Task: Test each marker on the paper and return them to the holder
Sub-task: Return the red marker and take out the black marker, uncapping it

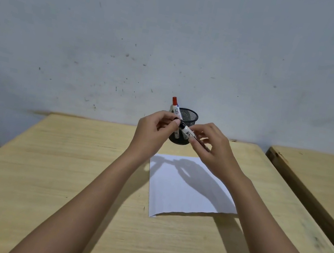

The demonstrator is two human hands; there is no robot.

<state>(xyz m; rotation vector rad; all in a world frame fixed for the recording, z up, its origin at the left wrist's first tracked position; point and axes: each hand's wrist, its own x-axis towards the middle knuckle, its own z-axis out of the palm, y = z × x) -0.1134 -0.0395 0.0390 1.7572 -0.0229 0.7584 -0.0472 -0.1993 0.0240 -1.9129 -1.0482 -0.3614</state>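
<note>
A: How were the hands posed?

B: Both were raised together just in front of the mesh holder point(184, 127), above the far edge of the paper point(189, 187). The right hand point(213, 147) was turned palm inward, its fingers curled and pinched around the white barrel of a black marker point(187, 131). The left hand point(154, 133) was closed as well, thumb and fingertips pressed on the marker's black end, where a cap was gripped. Whether the cap was seated or already parted from the barrel could not be told.

A: And the marker's attitude?

B: It was held tilted, the black end up toward the left hand, the barrel sloping down into the right hand. It was kept clear of the holder, in front of its rim.

A: What was seen of the arms?

B: Both bare forearms were stretched forward from the near edge of the wooden table point(65, 175), converging toward the holder. Their shadows were cast across the paper.

A: What lay farther out?

B: A red marker point(175, 108) was stood in the holder, leaned against its left rim with the red cap upward. The paper was laid flat on the table, on the near side of the holder. A second wooden table point(319, 174) was seen well to the right of the holder, and a marked pale wall point(176, 39) behind it.
</note>
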